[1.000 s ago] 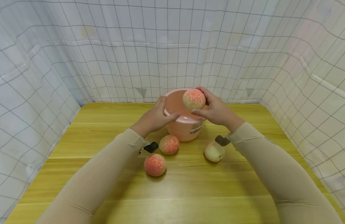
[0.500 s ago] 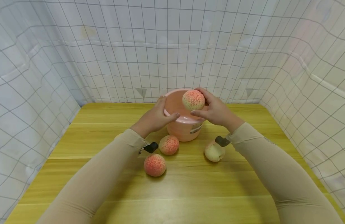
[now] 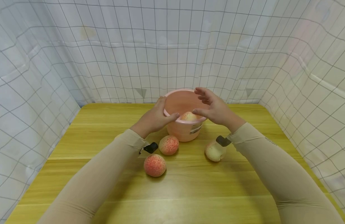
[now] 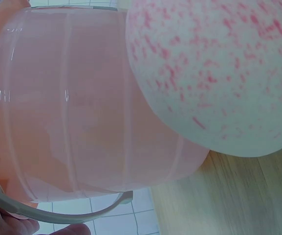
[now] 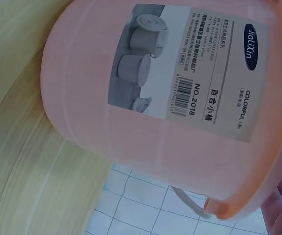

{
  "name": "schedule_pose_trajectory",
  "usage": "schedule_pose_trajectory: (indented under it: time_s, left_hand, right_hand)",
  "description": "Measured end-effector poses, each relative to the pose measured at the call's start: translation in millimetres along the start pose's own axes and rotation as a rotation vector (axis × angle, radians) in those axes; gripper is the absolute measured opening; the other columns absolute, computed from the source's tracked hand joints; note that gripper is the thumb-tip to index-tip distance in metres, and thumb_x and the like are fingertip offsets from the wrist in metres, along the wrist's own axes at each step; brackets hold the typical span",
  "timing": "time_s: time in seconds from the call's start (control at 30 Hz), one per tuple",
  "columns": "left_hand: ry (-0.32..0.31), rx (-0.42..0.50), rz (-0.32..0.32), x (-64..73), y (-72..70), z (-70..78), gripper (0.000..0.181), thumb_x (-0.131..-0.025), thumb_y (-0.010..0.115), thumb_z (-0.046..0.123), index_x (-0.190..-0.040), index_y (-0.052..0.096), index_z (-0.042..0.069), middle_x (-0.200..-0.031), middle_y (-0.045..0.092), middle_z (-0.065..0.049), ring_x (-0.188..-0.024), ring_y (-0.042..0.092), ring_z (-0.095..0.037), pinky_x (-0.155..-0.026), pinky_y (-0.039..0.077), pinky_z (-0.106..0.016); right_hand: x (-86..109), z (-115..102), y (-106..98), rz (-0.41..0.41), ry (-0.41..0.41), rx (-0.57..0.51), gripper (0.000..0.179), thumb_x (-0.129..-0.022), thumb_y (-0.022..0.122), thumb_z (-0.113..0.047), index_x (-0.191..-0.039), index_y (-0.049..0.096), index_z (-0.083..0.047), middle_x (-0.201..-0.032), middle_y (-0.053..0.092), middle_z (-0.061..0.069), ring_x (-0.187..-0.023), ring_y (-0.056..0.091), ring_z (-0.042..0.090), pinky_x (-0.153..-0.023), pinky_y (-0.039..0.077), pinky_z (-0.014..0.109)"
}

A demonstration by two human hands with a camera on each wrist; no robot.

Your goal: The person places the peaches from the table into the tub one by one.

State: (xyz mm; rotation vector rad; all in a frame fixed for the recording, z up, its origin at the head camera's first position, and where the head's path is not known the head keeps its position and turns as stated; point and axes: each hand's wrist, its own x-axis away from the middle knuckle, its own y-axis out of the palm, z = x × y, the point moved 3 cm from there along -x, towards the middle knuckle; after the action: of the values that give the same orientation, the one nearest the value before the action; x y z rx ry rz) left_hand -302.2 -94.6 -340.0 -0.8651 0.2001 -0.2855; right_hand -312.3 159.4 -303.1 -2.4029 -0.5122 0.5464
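A pink plastic bucket (image 3: 183,132) stands upright at the back of the table, and my left hand (image 3: 154,118) grips its left rim. In the left wrist view, fingers (image 4: 13,225) lie by the bucket's grey handle (image 4: 57,214). At the right rim my right hand (image 3: 217,109) is spread with no object between thumb and fingers. Inside the bucket, partly hidden by the front rim, lies a speckled peach (image 3: 189,116). A pink-red peach (image 3: 169,145) is just in front of the bucket, nearest my left wrist.
Another red peach (image 3: 154,165) lies closer to me on the wooden table (image 3: 189,193). A pale peach (image 3: 215,151) sits below my right wrist, which bears a black camera mount (image 3: 223,141). A grid-patterned white curtain (image 3: 172,56) surrounds the table's back and sides.
My right hand has let go of the peach it held over the bucket, and that peach has dropped inside. The fingers have spread. My left hand stays on the rim.
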Motion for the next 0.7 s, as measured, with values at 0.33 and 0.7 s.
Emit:
schedule_pose_trajectory:
  time_s: [0.33,0.7]
  left_hand:
    - [0.009,0.002,-0.004,1.3,0.0,-0.6,0.113,-0.093,0.058,0.074,-0.170,0.004,0.011,-0.178,0.007,-0.011,-0.158,0.031,-0.039,-0.124,0.034,-0.061]
    - [-0.003,0.002,-0.001,-1.0,1.1,-2.5,0.116,-0.091,0.056,0.079,-0.171,0.004,0.013,-0.179,0.005,-0.009,-0.159,0.029,-0.039,-0.125,0.032,-0.060]
  right_hand:
    - [7.2,4,-4,0.000,0.020,0.035,0.086,-0.097,0.078,-0.020,-0.166,0.028,-0.010,-0.169,0.036,0.014,-0.152,0.039,0.042,-0.125,0.034,0.056]
    - [26.0,13,-15,-0.004,0.092,0.077,0.091,-0.096,0.080,-0.030,-0.168,0.026,-0.018,-0.172,0.030,0.012,-0.153,0.038,0.044,-0.124,0.034,0.062]
